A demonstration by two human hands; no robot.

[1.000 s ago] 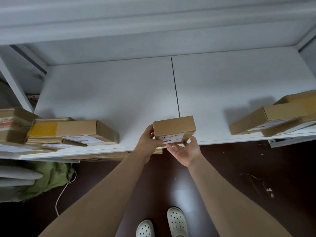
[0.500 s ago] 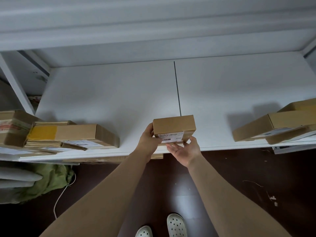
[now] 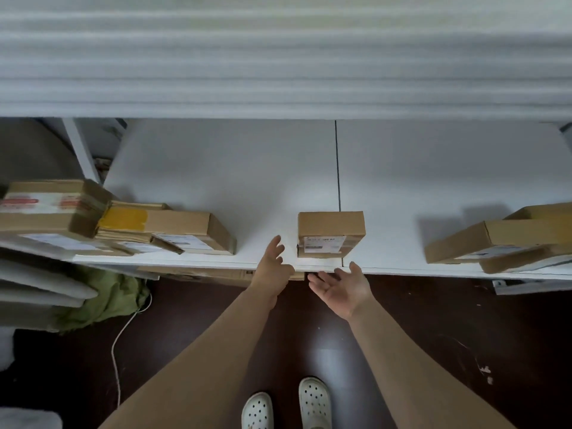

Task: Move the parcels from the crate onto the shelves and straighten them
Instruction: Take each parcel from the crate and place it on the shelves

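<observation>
A small brown cardboard parcel (image 3: 330,224) with a white label on its front stands at the front edge of the white shelf (image 3: 253,181), near the seam in the middle. My left hand (image 3: 274,264) hovers just left of it with fingers spread, holding nothing. Palm up and empty, my right hand (image 3: 340,289) sits below the shelf edge, under the parcel's right side. Neither hand touches the parcel. No crate is in sight.
Flat cardboard parcels (image 3: 173,230) and a taped box (image 3: 52,209) crowd the shelf's left end. More brown parcels (image 3: 501,239) lie askew at the right end. Above hangs another white shelf (image 3: 278,72). Dark floor, a green cloth (image 3: 102,298), a white cable and my white shoes lie below.
Both hands let go of the small parcel and drew back toward me. The parcel now stands alone on the shelf edge. The view tilted down.
</observation>
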